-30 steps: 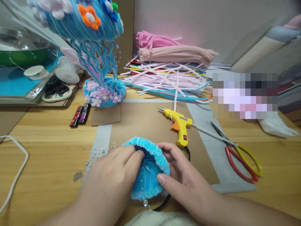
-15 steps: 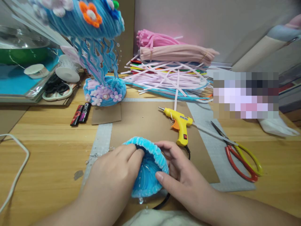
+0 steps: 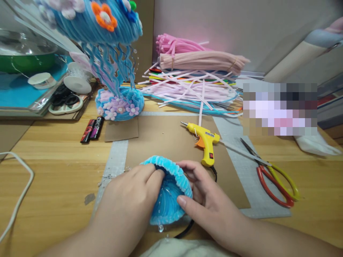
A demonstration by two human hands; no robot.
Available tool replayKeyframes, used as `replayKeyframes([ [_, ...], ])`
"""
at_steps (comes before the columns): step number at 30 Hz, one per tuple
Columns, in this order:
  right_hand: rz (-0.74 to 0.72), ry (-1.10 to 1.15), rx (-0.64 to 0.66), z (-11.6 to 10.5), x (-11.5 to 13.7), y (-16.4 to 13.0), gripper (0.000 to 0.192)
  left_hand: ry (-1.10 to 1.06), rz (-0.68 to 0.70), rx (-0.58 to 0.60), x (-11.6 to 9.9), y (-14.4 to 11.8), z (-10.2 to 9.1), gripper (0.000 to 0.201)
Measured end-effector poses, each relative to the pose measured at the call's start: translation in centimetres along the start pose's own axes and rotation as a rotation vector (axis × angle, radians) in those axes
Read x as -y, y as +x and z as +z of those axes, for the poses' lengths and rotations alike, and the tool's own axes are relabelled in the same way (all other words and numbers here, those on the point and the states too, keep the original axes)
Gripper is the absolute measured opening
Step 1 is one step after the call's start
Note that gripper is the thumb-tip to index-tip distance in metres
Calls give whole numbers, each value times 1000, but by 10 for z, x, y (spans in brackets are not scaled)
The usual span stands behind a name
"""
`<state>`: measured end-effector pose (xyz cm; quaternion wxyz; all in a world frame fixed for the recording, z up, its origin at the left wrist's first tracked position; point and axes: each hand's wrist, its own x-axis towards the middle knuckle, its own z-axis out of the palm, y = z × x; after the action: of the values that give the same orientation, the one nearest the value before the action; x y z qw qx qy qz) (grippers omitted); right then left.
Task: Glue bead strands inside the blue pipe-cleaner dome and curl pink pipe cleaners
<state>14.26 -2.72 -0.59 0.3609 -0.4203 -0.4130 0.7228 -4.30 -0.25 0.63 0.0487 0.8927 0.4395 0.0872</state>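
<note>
A blue pipe-cleaner dome (image 3: 170,200), hollow like a small bowl, is tilted with its opening towards me. My left hand (image 3: 134,200) is closed at its left edge, the curled fingers reaching inside; what those fingertips press is hidden. Around the right rim my right hand (image 3: 206,200) grips it, thumb on the near edge and fingers behind. A string of clear beads (image 3: 160,228) runs through the inside and hangs over the front rim. Just beyond the right hand, a yellow hot glue gun (image 3: 207,142) lies on brown cardboard (image 3: 160,142).
Red-and-yellow-handled scissors (image 3: 276,182) lie at right. A tall blue pipe-cleaner jellyfish (image 3: 112,67) stands at back left, near two small battery-like cylinders (image 3: 92,130). Bundled pipe cleaners (image 3: 198,60) are piled at the back. Wire spools (image 3: 77,84) sit by black-handled scissors (image 3: 65,103); a white cable (image 3: 29,171) curves at left.
</note>
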Motion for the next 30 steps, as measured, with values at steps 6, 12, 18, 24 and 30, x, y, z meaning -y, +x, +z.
replayKeyframes([
  [6,4,63,-25,-1,2,1,34,-81,-61,-33,3,-2,3,14],
  [12,5,47,-91,-5,-1,5,31,-233,-136,-56,7,-2,-11,32],
  [18,47,87,-114,-10,2,9,33,-451,-126,-74,14,-3,-29,33],
  [24,150,86,-56,-17,4,7,29,-522,-40,-128,18,-1,-33,35],
  [30,244,134,14,-18,1,6,30,-498,-8,-192,25,9,-29,27],
])
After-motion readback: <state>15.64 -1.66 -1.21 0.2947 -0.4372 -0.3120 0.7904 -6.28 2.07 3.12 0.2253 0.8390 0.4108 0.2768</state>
